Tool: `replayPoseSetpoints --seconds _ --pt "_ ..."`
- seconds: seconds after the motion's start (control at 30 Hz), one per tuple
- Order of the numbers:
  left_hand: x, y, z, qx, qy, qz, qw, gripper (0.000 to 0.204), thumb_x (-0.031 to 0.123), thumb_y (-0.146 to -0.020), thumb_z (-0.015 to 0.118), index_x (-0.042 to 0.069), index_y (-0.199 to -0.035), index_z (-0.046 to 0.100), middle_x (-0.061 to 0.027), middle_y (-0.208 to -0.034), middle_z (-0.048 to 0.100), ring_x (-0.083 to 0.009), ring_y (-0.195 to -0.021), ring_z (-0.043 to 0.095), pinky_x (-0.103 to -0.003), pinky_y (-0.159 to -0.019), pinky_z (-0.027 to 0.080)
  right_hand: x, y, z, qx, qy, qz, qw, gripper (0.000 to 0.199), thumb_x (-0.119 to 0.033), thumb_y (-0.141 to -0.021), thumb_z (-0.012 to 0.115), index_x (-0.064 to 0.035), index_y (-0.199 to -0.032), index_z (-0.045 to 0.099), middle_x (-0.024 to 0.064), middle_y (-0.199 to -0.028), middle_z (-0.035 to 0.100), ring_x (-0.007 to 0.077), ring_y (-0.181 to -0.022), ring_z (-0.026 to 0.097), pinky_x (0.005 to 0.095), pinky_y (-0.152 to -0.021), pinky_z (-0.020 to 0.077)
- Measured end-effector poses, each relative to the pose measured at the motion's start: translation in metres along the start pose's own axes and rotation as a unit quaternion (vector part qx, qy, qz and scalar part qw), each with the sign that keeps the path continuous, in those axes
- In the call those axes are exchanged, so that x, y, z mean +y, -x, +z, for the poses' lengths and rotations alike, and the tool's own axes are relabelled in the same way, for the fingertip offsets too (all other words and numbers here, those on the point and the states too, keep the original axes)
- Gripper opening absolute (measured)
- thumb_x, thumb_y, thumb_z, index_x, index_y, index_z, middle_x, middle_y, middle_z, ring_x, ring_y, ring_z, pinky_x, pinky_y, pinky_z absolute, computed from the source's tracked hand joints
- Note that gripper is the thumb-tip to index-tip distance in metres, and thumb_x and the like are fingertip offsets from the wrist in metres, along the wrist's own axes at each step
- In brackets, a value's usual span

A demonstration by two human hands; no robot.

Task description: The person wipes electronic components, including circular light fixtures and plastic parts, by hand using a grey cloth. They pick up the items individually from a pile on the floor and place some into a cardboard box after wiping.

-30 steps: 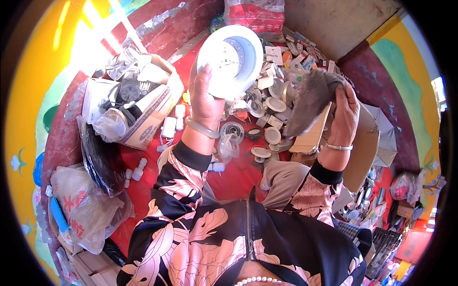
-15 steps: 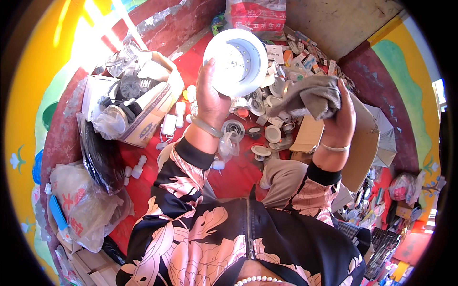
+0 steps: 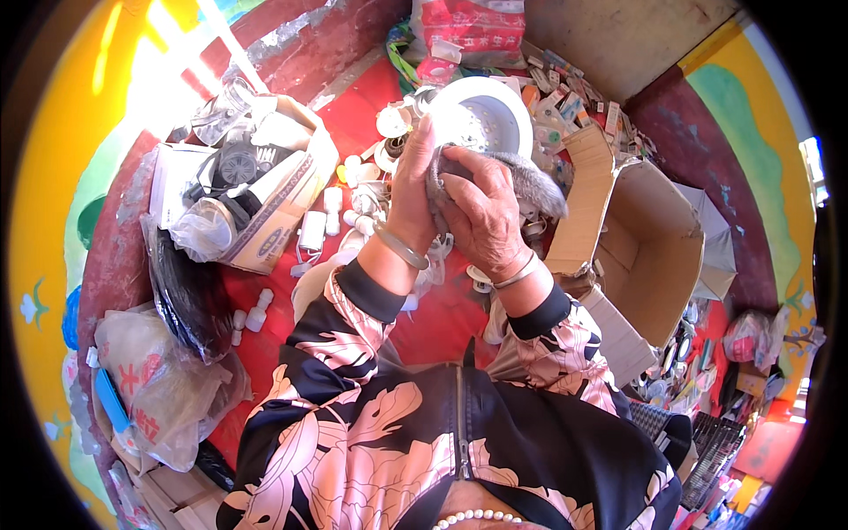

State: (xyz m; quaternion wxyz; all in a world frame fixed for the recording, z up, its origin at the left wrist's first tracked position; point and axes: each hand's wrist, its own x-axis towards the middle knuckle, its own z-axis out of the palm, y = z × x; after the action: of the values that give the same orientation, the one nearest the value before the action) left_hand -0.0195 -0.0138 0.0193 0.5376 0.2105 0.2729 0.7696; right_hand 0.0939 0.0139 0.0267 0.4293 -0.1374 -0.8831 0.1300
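Observation:
My left hand (image 3: pixel 413 190) holds up a round white lamp housing (image 3: pixel 491 115) by its rim, the hollow side facing me. My right hand (image 3: pixel 481 212) grips a grey cloth (image 3: pixel 530 181) and presses it against the lower edge of the housing. Both hands are close together in front of my chest, each wrist wearing a silver bangle. Beneath them lie several small white lamp parts (image 3: pixel 322 225) on a red table (image 3: pixel 353 115).
An open cardboard box (image 3: pixel 654 238) stands at the right. At the left, another carton (image 3: pixel 265 203) holds bagged parts, with a black bag (image 3: pixel 181 296) and plastic bags (image 3: pixel 150 389) nearby. A red package (image 3: pixel 468 26) and small packets lie at the back.
My right hand brought the grey cloth from the right onto the white housing. The left hand shifted the housing slightly right and the two hands now meet.

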Motion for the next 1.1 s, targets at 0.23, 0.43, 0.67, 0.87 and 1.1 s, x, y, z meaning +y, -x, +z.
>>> replayPoseSetpoints --seconds 0.23,0.43,0.67,0.87,1.1 --pt "0.012 -0.007 0.000 -0.018 0.051 0.016 0.998 0.054 0.042 -0.094 0.044 -0.002 -0.124 0.047 -0.0140 -0.114 0.058 -0.0244 -0.102 0.058 -0.038 -0.091 0.046 0.009 0.003 -0.007 -0.058 0.018 -0.067 0.996 0.023 -0.012 -0.070 0.064 -0.0104 -0.092 0.062 0.0068 -0.118 0.055 0.0253 -0.106 0.055 0.0394 -0.089 0.0415" --pt "0.026 -0.015 -0.007 0.014 0.100 0.035 0.994 0.051 0.036 -0.093 0.044 -0.002 -0.128 0.044 -0.0167 -0.122 0.054 -0.0290 -0.111 0.054 -0.042 -0.097 0.041 0.021 0.010 -0.011 -0.075 0.115 -0.089 0.987 0.021 -0.013 -0.070 0.063 -0.0122 -0.091 0.063 0.0017 -0.118 0.057 0.0219 -0.111 0.053 0.0389 -0.093 0.0405" --pt "0.028 -0.020 -0.009 0.009 0.130 0.053 0.990 0.052 0.035 -0.091 0.046 0.000 -0.129 0.043 -0.0170 -0.124 0.053 -0.0306 -0.114 0.052 -0.044 -0.099 0.040 0.028 0.010 -0.024 0.014 0.007 0.061 0.998 0.025 -0.005 -0.078 0.061 -0.0067 -0.103 0.060 0.0081 -0.116 0.058 0.0213 -0.108 0.055 0.0358 -0.094 0.0411" --pt "0.023 -0.009 -0.006 0.016 0.120 0.032 0.992 0.053 0.026 -0.085 0.056 -0.002 -0.128 0.043 -0.0161 -0.120 0.054 -0.0278 -0.111 0.054 -0.042 -0.097 0.041 0.040 0.017 -0.018 0.202 -0.420 0.269 0.843 0.034 -0.006 -0.095 0.047 -0.0035 -0.129 0.048 0.0034 -0.123 0.053 0.0113 -0.107 0.051 0.0264 -0.095 0.0396" --pt "0.002 -0.006 -0.004 -0.045 0.061 0.007 0.997 0.054 0.015 -0.073 0.058 -0.003 -0.124 0.049 -0.0134 -0.113 0.057 -0.0238 -0.104 0.057 -0.038 -0.090 0.047 0.036 0.024 0.016 0.250 -0.296 0.318 0.865 0.035 0.000 -0.089 0.055 -0.0050 -0.123 0.048 0.0046 -0.116 0.051 0.0128 -0.105 0.048 0.0260 -0.093 0.0378"
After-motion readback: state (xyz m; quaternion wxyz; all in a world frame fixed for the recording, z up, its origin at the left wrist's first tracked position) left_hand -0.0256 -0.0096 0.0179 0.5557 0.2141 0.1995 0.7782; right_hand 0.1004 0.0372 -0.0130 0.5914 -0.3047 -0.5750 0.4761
